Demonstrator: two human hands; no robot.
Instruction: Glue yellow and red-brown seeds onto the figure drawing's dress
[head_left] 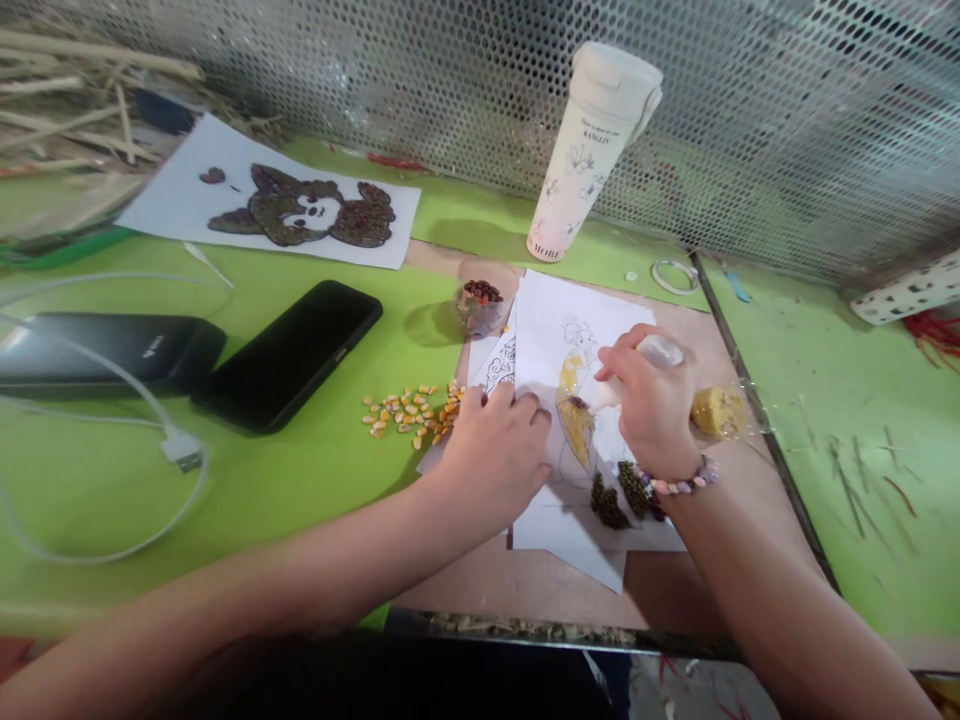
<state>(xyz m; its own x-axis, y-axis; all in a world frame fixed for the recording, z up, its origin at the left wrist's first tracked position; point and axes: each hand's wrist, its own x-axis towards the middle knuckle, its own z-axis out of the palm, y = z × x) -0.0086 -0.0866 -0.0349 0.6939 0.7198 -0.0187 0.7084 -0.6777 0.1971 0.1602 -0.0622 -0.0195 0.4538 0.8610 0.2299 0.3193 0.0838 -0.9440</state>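
Note:
On the white sheet with a drawing (540, 345), yellow grains fill part of the figure, and dark green beans (609, 503) form patches near its bottom. My right hand (651, 405) grips a white glue bottle (660, 350), its tip down at the yellow area (577, 435). A few dark bits lie by that tip. Flat on the sheet's left edge rests my left hand (499, 450), fingers loosely bent and apart, holding nothing. Corn kernels (409, 412) are scattered just beside its fingertips, some partly hidden by them.
A small cup of red beans (480, 305) and a white tumbler (589, 150) stand behind. A phone (292, 355), power bank (112, 352) and white cable (180, 447) lie left. A finished bean picture (176, 195) sits at the back, a bag of yellow grain (718, 412) right.

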